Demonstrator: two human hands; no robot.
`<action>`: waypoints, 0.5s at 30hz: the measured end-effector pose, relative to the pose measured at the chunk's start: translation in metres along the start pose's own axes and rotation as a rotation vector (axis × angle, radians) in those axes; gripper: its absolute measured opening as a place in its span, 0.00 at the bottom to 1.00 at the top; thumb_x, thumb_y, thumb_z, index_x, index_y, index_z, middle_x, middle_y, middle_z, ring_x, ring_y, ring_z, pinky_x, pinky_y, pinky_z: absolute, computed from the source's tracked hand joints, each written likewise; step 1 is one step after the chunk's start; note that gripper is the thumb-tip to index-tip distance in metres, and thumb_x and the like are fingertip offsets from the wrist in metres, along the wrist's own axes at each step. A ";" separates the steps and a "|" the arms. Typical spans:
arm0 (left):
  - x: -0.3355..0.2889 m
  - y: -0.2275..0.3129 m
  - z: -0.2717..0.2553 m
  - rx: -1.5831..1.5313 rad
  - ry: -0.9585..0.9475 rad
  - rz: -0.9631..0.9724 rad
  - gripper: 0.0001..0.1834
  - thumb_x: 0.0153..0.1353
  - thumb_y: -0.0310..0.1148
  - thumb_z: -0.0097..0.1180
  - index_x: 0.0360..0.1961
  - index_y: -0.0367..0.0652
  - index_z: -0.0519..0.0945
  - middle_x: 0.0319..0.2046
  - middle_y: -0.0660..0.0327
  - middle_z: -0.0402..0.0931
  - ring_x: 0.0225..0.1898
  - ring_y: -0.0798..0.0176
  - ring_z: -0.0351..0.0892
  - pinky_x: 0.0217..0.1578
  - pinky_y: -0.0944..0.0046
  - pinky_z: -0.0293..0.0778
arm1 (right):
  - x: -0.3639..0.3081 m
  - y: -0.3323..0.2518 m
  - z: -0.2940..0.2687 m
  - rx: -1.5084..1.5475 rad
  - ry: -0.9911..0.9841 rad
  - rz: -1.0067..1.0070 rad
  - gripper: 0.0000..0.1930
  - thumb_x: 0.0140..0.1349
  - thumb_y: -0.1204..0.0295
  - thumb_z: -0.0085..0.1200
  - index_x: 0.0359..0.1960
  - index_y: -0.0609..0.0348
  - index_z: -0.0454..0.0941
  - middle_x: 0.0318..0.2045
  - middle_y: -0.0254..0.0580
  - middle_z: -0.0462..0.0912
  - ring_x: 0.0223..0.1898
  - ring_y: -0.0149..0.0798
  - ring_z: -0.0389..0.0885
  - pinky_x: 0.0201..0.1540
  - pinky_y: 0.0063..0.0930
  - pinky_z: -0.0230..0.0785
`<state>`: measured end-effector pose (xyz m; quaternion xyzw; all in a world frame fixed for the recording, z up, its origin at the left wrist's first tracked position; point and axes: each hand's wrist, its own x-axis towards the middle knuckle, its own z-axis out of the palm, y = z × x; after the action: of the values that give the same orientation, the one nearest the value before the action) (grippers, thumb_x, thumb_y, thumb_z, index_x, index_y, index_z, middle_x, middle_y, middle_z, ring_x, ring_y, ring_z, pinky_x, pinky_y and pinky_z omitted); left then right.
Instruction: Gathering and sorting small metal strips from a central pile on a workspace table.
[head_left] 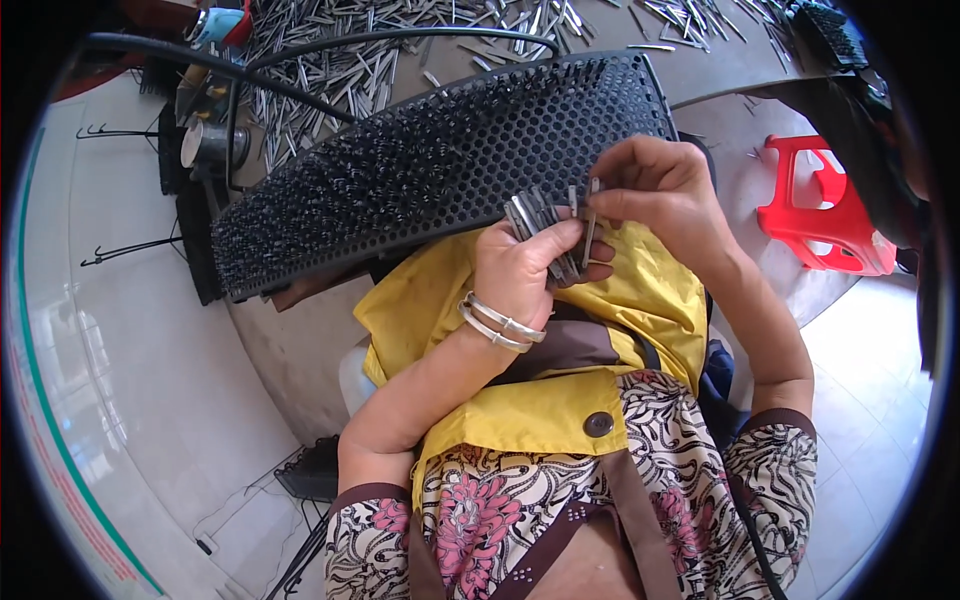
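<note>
My left hand [522,262] is closed around a bunch of thin, flat metal strips [540,222], its thumb lying across them. Close beside it, my right hand [655,195] pinches one slim metal strip [591,215] between thumb and fingertips. Both hands hover over my yellow apron [660,265], just off the near edge of a long black perforated rack [520,130]. Dark upright pieces fill the rack's left and middle holes thickly, while many holes on its right side show bare.
Heaps of loose metal strips [330,85] cover the table behind the rack. A black bent tube [400,37] arches over the rack's far side. At left sits a spool [203,145]. A red plastic stool [825,210] stands on the floor at right, near a dark-clothed person.
</note>
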<state>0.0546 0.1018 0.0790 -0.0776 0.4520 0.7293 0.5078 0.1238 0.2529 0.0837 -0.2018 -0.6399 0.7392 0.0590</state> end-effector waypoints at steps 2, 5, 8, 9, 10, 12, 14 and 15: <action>0.001 0.001 -0.004 0.041 -0.005 0.003 0.06 0.54 0.26 0.51 0.33 0.36 0.72 0.29 0.52 0.75 0.29 0.55 0.78 0.29 0.55 0.78 | 0.002 -0.002 -0.006 0.003 0.146 -0.079 0.08 0.47 0.85 0.54 0.31 0.67 0.75 0.24 0.36 0.78 0.25 0.25 0.75 0.29 0.15 0.68; -0.002 0.004 0.000 0.079 -0.002 -0.093 0.05 0.55 0.27 0.51 0.33 0.38 0.72 0.30 0.53 0.75 0.30 0.55 0.78 0.29 0.54 0.78 | 0.022 -0.003 -0.028 -0.055 0.313 -0.269 0.07 0.49 0.83 0.53 0.32 0.67 0.76 0.24 0.37 0.79 0.24 0.25 0.75 0.30 0.15 0.68; 0.000 0.000 0.006 0.068 -0.053 -0.139 0.06 0.56 0.29 0.51 0.34 0.41 0.71 0.29 0.55 0.75 0.30 0.57 0.77 0.28 0.55 0.79 | 0.046 -0.005 -0.051 -0.376 0.625 -0.466 0.07 0.51 0.81 0.54 0.33 0.65 0.76 0.26 0.35 0.79 0.26 0.24 0.75 0.31 0.14 0.68; 0.000 -0.001 0.008 0.070 -0.060 -0.163 0.06 0.57 0.30 0.51 0.35 0.42 0.71 0.28 0.55 0.75 0.29 0.57 0.77 0.27 0.55 0.79 | 0.054 -0.001 -0.057 -0.389 0.639 -0.570 0.07 0.51 0.80 0.54 0.33 0.65 0.76 0.27 0.34 0.79 0.26 0.24 0.76 0.31 0.14 0.68; 0.001 -0.001 0.009 0.065 -0.073 -0.180 0.07 0.57 0.31 0.51 0.35 0.43 0.70 0.28 0.56 0.74 0.29 0.58 0.77 0.26 0.56 0.79 | 0.059 0.002 -0.062 -0.401 0.651 -0.673 0.07 0.52 0.80 0.54 0.34 0.64 0.76 0.27 0.33 0.79 0.27 0.23 0.76 0.32 0.14 0.68; 0.002 -0.001 0.011 0.068 -0.074 -0.188 0.07 0.57 0.31 0.51 0.35 0.42 0.71 0.28 0.56 0.74 0.29 0.58 0.77 0.25 0.57 0.79 | 0.065 0.002 -0.058 -0.474 0.652 -0.685 0.07 0.52 0.80 0.54 0.34 0.64 0.76 0.27 0.33 0.79 0.27 0.23 0.76 0.32 0.15 0.68; 0.003 0.000 0.013 0.072 -0.075 -0.197 0.07 0.56 0.31 0.52 0.35 0.42 0.71 0.27 0.56 0.74 0.29 0.59 0.77 0.25 0.57 0.79 | 0.071 0.004 -0.059 -0.547 0.653 -0.696 0.06 0.52 0.80 0.54 0.33 0.64 0.76 0.27 0.34 0.79 0.27 0.23 0.76 0.32 0.15 0.68; 0.003 0.000 0.014 0.070 -0.084 -0.197 0.08 0.56 0.31 0.52 0.36 0.42 0.71 0.27 0.56 0.75 0.29 0.59 0.77 0.25 0.57 0.78 | 0.076 0.006 -0.062 -0.673 0.615 -0.821 0.06 0.51 0.80 0.54 0.32 0.65 0.76 0.27 0.35 0.79 0.27 0.25 0.76 0.33 0.17 0.68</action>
<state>0.0578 0.1142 0.0853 -0.0735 0.4456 0.6622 0.5980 0.0789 0.3348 0.0549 -0.1502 -0.8175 0.3213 0.4537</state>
